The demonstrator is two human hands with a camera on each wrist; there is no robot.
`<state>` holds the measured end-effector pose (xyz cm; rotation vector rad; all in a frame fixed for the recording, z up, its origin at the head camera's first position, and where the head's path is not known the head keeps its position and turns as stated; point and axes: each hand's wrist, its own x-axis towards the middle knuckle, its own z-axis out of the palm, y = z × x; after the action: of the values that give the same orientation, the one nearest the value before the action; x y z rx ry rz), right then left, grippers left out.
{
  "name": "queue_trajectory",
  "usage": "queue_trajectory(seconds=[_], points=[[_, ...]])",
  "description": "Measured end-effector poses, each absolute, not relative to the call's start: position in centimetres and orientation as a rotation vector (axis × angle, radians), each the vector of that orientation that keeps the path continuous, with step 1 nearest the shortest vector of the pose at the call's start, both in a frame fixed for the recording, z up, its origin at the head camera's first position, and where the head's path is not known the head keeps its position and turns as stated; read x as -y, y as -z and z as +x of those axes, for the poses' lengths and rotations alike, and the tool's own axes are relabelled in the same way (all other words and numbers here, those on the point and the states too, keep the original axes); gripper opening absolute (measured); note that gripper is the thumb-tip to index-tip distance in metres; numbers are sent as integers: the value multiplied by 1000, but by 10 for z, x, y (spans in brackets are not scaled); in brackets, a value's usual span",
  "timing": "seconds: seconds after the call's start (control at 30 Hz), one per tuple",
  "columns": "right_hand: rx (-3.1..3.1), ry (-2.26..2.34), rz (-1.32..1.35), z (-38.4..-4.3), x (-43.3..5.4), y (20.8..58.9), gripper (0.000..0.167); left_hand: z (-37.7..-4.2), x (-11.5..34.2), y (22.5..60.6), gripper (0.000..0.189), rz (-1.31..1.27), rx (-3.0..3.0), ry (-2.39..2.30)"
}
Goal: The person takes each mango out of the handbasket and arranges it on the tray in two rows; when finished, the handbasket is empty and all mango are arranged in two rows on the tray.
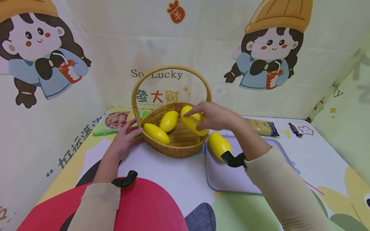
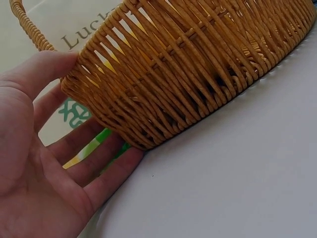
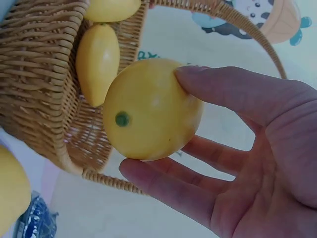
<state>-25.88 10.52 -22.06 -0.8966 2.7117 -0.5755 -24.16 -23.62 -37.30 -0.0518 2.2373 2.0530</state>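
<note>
A wicker basket (image 1: 179,151) with a tall arched handle stands on the table, two yellow mangoes lying inside: one at the front left (image 1: 156,133), the other farther back (image 1: 169,121). My right hand (image 1: 216,116) holds another mango (image 3: 148,111) between thumb and fingers over the basket's right side; its green stem end shows in the right wrist view. At the basket's left side, my left hand (image 1: 125,141) rests with fairly straight fingers against the woven wall, the thumb (image 2: 57,67) at the rim. One more mango (image 1: 218,145) lies on the lilac tray, close to my right forearm.
The lilac tray (image 1: 231,179) lies right of the basket. Behind it are a clear packet (image 1: 261,127) with yellowish contents and a dark wrapped candy (image 1: 295,130). A green-edged food packet (image 1: 112,122) lies behind the left hand. A printed cloth backdrop (image 1: 214,41) rises behind the table.
</note>
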Motion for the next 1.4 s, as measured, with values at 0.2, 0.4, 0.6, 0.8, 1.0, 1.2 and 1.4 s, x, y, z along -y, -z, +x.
queue_trajectory(seconds=[0.2, 0.4, 0.6, 0.8, 1.0, 1.2, 1.4], points=[[-2755, 546, -907, -241, -123, 222, 52, -242, 235, 371, 77, -45, -2230, -2055], [-2778, 567, -926, -227, -139, 224, 49, -243, 235, 371, 76, -36, -2225, -2063], [-2810, 571, -901, -209, -153, 227, 48, -241, 235, 373, 75, -54, -2227, -2055], [-2845, 574, -817, -193, -165, 234, 47, -241, 235, 373, 76, -47, -2240, -2052], [-2816, 617, -804, -180, -174, 245, 48, -241, 235, 374, 76, -54, -2249, -2041], [-2750, 639, -818, -167, -181, 255, 47, -240, 235, 373, 77, -60, -2242, -2045], [-2709, 634, -786, -156, -185, 267, 48, -241, 235, 373, 77, -56, -2240, -2047]])
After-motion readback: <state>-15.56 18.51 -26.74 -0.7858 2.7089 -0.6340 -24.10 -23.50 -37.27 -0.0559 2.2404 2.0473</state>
